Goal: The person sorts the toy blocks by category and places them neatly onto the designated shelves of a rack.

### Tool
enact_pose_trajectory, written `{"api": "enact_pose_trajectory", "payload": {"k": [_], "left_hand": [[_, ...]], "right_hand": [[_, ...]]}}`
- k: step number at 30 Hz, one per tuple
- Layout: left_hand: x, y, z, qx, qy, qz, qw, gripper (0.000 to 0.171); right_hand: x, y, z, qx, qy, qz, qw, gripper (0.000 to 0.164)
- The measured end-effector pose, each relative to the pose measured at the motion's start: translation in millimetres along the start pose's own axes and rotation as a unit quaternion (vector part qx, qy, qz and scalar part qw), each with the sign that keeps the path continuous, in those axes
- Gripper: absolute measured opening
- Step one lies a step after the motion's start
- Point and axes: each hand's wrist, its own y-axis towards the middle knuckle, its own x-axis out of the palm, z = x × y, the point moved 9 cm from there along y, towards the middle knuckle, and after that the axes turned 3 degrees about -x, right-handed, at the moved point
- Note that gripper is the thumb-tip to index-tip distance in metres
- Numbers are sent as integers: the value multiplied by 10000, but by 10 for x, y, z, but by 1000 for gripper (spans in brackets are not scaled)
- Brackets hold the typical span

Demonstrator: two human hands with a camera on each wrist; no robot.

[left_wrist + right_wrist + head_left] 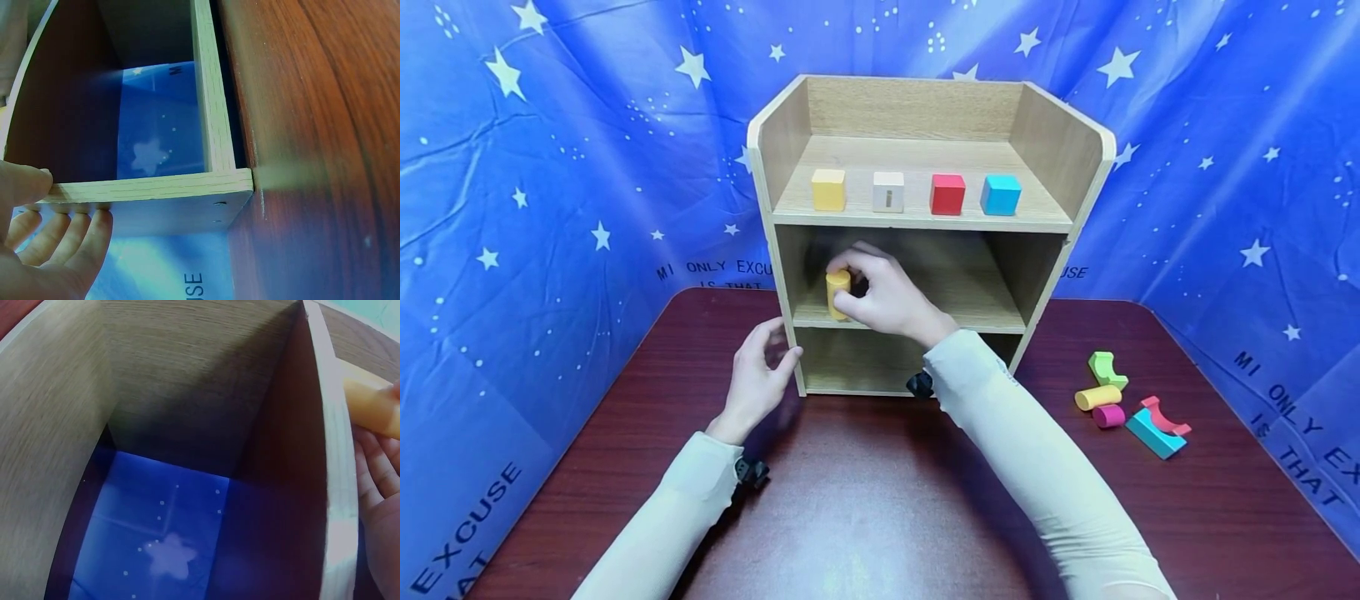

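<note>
My right hand (pixel 891 292) reaches into the middle level of a small wooden shelf (pixel 917 222). Thumb and fingers grip a yellow cylinder block (pixel 837 293), which stands upright near the front left of that level. In the right wrist view the yellow cylinder block (pixel 369 403) shows only partly, behind the shelf board's edge. At the shelf's left side, my left hand (pixel 756 375) holds the side panel (pixel 150 187), its thumb at the front edge and its fingers against the outer face. Yellow, white, red and blue cubes stand in a row on the top level.
Right of the shelf, on the dark wooden table (pixel 850 500), lie a green arch block (pixel 1105 371), a yellow cylinder (pixel 1097 397), a purple cylinder (pixel 1108 416), a red arch (pixel 1165 418) and a blue arch (pixel 1156 434). A blue starry curtain (pixel 587 167) surrounds the table.
</note>
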Motion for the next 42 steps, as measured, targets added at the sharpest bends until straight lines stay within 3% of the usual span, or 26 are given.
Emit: {"api": "enact_pose_trajectory", "payload": {"k": [16,26,34,42], "left_hand": [[7,-3,-4,-17,9,-2,10000,40],[16,-2,-1,-42,3,-27,10000,40],[28,1,-5,-90,20,-41,9999,40],[9,5,-12,-75,42,-4,10000,40]], "right_hand": [[9,-11,47,167,135,-33,9998,25],[-5,-28,41,37,87,-106,9999,38],[-114,-132,18,-80,-274,90,9996,35],[-260,-263,-41,-267,-275,249,9990,32]]}}
